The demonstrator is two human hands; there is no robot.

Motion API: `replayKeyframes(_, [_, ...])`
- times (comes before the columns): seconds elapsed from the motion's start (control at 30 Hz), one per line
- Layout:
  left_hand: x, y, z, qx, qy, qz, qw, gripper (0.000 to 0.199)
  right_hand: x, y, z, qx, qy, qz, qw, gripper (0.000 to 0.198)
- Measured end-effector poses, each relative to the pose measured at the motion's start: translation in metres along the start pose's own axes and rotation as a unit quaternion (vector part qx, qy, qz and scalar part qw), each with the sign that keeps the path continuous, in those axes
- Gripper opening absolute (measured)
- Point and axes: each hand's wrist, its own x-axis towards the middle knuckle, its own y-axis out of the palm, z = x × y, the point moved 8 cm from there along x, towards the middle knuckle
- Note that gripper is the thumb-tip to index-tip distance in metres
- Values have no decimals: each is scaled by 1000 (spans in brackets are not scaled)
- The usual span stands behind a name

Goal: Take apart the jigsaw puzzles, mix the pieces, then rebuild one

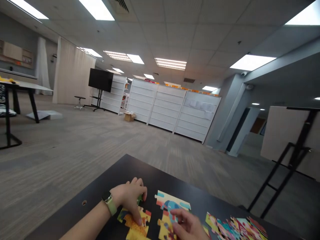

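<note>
My left hand (130, 198), a watch with a pale green band (111, 204) on its wrist, spreads over the left part of a jigsaw puzzle. Its thumb rests on joined yellow and orange pieces (137, 230), and its fingers arch over a green piece (139, 199) that is partly hidden. To the right lies a separate section of joined puzzle pieces (162, 196) in cream, blue and red. At its lower edge my right hand (188, 226) closes thumb and fingers on a puzzle piece (172, 217), mostly covered by the fingers. A dark gap separates the two sections.
Loose, colourful puzzle pieces (235, 228) lie heaped right of my right hand on the black table (125, 173), which has a small round hole (84, 202). Beyond stand a board on a black stand (297, 146), white shelving (165, 106), a cardboard box (129, 116) and a screen (101, 79).
</note>
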Motion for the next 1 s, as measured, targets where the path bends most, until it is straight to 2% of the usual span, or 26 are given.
replayKeyframes(0.1, [-1,2,-3,5,-1,-1,1000,70,14,31,-13,-33,7,8,999,52])
replayKeyframes(0.17, [-1,2,-2,5,1,-4,1000,69,20,39,-13,-79,0,12,997,43])
replayKeyframes(0.3, [1,4,2,6,16,-12,1000,67,18,40,9,-178,-10,16,984,27])
replayKeyframes(0.47, [1,4,4,14,10,-12,1000,66,8,44,38,-282,12,37,959,25])
replayKeyframes(0.57, [0,4,1,20,9,-10,1000,65,5,44,50,-345,-15,22,938,22])
replayKeyframes(0.87, [1,6,0,19,19,-8,1000,70,-6,55,55,-366,-64,36,928,13])
replayKeyframes(0.93, [0,8,-1,18,16,-16,1000,74,-9,49,58,-375,-81,27,923,18])
replayKeyframes(1.0, [-1,9,-5,19,22,-37,999,80,-11,31,60,-373,-102,-4,922,22])
